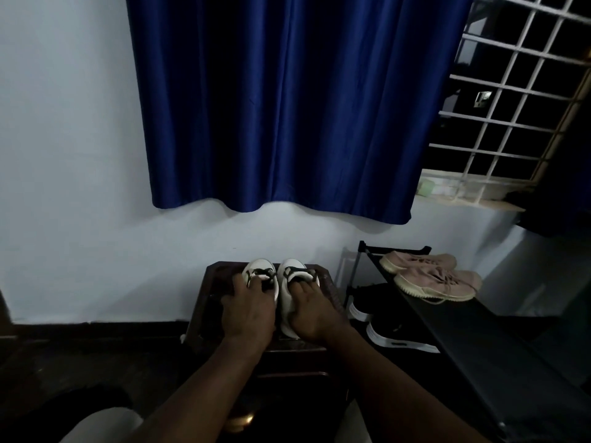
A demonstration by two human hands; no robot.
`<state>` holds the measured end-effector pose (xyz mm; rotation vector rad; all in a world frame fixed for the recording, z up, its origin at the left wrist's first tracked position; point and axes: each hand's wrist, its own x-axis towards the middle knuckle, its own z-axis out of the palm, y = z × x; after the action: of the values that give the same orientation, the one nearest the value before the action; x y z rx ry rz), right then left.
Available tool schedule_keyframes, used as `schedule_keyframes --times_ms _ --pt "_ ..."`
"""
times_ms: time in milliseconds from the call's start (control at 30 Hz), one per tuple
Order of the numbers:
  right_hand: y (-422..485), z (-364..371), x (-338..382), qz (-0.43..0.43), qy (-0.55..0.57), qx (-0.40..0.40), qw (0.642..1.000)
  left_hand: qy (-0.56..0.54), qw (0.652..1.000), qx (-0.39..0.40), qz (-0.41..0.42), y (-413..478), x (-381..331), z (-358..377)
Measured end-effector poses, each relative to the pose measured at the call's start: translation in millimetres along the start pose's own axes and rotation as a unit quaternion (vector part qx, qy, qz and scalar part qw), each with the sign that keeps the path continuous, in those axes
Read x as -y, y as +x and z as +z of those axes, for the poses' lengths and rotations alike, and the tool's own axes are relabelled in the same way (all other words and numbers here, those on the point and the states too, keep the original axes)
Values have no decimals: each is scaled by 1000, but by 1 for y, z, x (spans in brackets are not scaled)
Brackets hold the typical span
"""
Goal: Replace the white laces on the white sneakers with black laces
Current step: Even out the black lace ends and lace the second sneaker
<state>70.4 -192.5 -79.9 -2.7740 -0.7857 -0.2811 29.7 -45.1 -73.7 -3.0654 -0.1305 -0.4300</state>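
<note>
The 2 white sneakers stand side by side, toes toward the wall, on a small dark surface (215, 284) in the lower middle of the frame, and both already carry black laces (268, 275) across the upper eyelets. The left hand (248, 310) lies over the left sneaker (257, 266), fingers bent down across the lacing and thumb at its outer side. The right hand (311, 316) covers the right sneaker (291, 266) the same way. Each seems to hold its shoe, though I cannot tell whether any fingers pinch a lace. These look light, with soft uppers that give under pressure and firmer soles, so I would grip by the sole sides or heel. The laces are limp and best taken near their tips. To the lower right, a black shoe rack (454, 334) holds pink sneakers (431, 276) above black shoes (399, 338). A blue curtain (287, 107) hangs above. I can read no brand or writing anywhere.
</note>
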Motion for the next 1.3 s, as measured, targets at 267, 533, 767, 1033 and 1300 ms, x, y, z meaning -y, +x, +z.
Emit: schedule_keyframes --times_ms 267,533,767,1033,1300 --pt "-17 -12 4 23 7 19 1000 -117 992 38 2 -4 -3 -8" --pt "-77 -45 -14 109 -59 -147 981 -163 981 -14 106 -10 -54 -50" --pt "-138 -112 -56 229 -128 -248 933 -254 942 -18 217 6 -149 -85" --pt "-195 -122 -115 363 -141 -221 894 -308 893 43 325 -5 -249 -82" --pt "-202 -127 -142 389 -157 -189 888 -328 863 84 375 15 -283 -55"
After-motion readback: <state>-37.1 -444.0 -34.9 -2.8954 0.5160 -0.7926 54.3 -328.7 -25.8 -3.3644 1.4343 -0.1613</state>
